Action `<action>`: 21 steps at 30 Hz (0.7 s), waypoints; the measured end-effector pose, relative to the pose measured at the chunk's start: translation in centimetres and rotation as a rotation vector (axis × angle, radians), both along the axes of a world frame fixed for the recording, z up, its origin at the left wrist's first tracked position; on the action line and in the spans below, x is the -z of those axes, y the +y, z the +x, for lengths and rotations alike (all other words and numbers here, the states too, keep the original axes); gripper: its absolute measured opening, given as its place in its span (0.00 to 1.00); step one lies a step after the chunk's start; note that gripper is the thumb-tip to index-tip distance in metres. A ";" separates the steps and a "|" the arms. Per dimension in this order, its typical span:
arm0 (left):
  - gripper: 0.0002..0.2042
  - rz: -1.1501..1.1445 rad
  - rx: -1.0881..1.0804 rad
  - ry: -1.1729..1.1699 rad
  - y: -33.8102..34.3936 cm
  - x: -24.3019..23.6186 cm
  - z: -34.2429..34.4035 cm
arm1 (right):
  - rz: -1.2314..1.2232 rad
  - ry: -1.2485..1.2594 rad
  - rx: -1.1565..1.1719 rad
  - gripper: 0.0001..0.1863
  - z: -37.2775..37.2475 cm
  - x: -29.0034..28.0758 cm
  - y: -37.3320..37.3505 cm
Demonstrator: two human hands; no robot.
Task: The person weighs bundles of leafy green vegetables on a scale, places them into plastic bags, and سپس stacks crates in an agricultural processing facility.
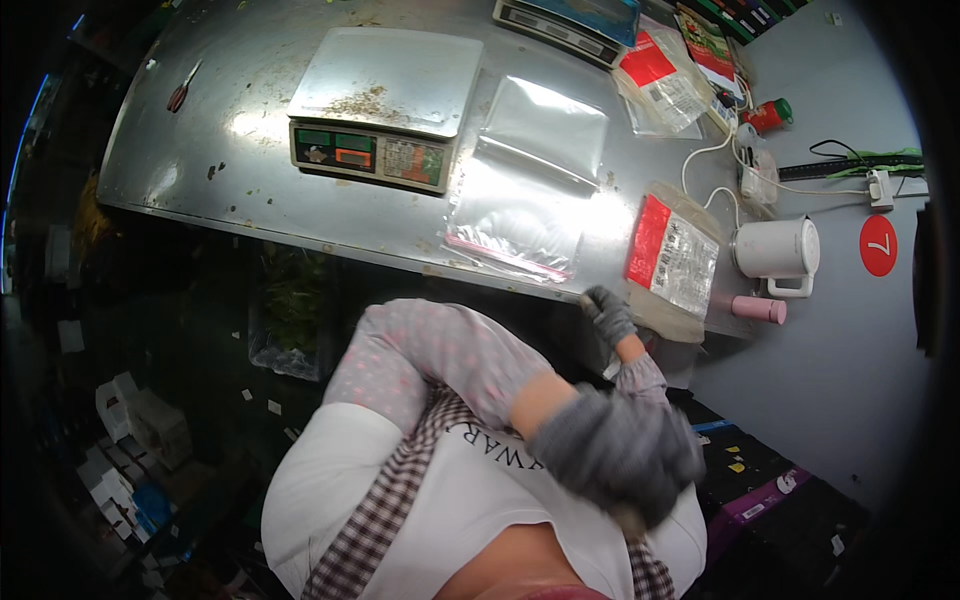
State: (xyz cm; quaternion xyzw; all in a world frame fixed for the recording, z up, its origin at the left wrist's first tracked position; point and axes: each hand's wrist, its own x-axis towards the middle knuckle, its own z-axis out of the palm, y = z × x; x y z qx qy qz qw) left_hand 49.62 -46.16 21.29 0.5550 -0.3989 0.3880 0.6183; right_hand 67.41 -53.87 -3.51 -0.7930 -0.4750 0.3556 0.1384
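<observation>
My left hand (620, 460), in a grey glove and smeared by motion, crosses my white top to the right side of my chest; its fingers are unclear. My right hand (608, 318), also gloved, is at the steel table's (200, 180) front edge, fingers curled; what they hold, if anything, is hidden. Beside it lies a red-and-clear package (650, 240). Clear plastic bags (530, 200) lie flat just beyond, right of a digital scale (380, 80) with a dirty pan.
Scissors (182, 92) lie at left; a second scale (565, 30), packets (665, 85), cables, white kettle (775, 250) and pink bottle (758, 308) line the right, beside a grey wall (820, 390). Greens (290, 300) sit below the table; boxes (150, 430) stand lower left.
</observation>
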 end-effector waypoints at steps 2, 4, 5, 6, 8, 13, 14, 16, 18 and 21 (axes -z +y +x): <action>0.09 -0.001 -0.274 0.238 3.6 3.3 0.2 | 0.150 0.124 0.074 0.10 3.1 0.6 1.0; 0.09 -0.060 -0.574 0.699 6.4 11.3 0.7 | 0.225 0.224 0.181 0.08 6.0 2.9 1.3; 0.10 -0.084 -0.675 0.938 7.9 15.4 0.7 | 0.264 0.218 0.179 0.08 7.0 3.3 1.8; 0.13 -0.417 -0.604 1.181 9.1 17.4 0.5 | 0.305 0.214 0.187 0.08 8.0 3.7 2.2; 0.20 -0.064 -1.124 1.273 12.5 24.4 0.4 | 0.298 0.285 0.242 0.09 9.4 4.7 4.1; 0.38 0.126 -1.705 1.695 20.5 31.7 1.7 | 0.234 0.522 0.538 0.19 10.2 5.3 11.0; 0.38 -0.008 -1.650 1.786 21.4 31.2 2.1 | 0.263 0.609 0.607 0.20 10.7 7.0 12.1; 0.37 -0.222 -1.564 1.900 23.1 31.1 2.3 | 0.299 0.706 0.710 0.20 11.0 8.6 14.7; 0.35 -0.247 -1.572 1.872 24.1 32.4 2.0 | 0.225 0.906 0.679 0.17 12.1 11.0 17.1; 0.33 -0.218 -1.442 1.994 24.0 30.2 3.8 | 0.250 0.439 0.623 0.09 11.3 13.7 18.9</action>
